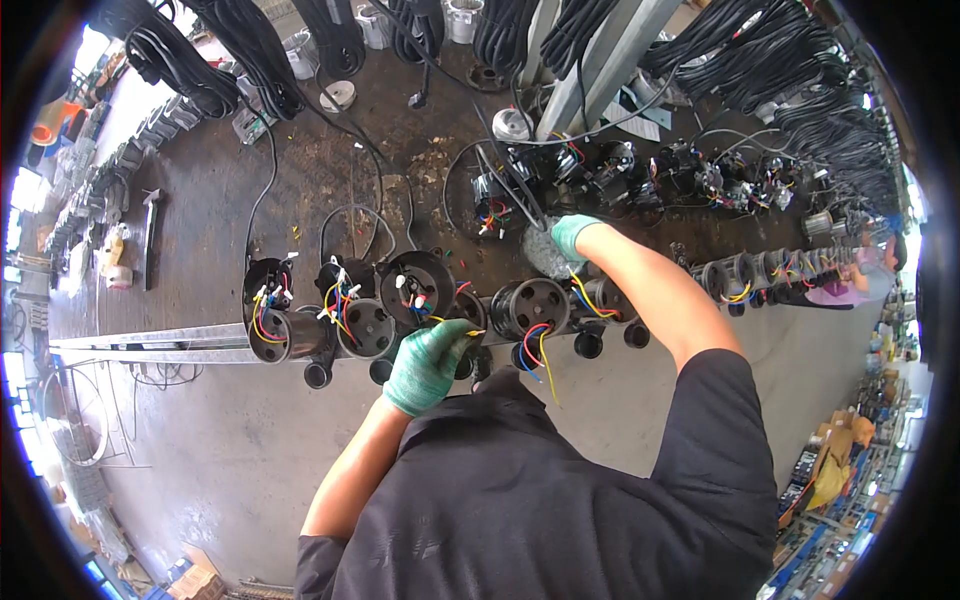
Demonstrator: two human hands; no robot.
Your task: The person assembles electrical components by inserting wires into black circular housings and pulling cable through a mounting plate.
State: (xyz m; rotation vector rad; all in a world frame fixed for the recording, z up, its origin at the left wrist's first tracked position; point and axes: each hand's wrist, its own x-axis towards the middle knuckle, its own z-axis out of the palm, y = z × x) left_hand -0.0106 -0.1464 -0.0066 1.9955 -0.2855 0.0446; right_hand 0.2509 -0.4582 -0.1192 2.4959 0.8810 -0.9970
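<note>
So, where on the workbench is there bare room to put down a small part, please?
The widest bare patch of workbench lies between the hammer and the first black cable to its right. It is crowded along the near edge, with black cylindrical housings, and beyond the right hand, with wired assemblies.

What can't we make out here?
Head view: fingertips of right hand, hidden by the hand itself.
Head view: tip of yellow wire at left hand, too small to tell if bare.
Head view: part of black housings row, hidden by right forearm.
Head view: black cable bundles, cut off by top edge.
</note>
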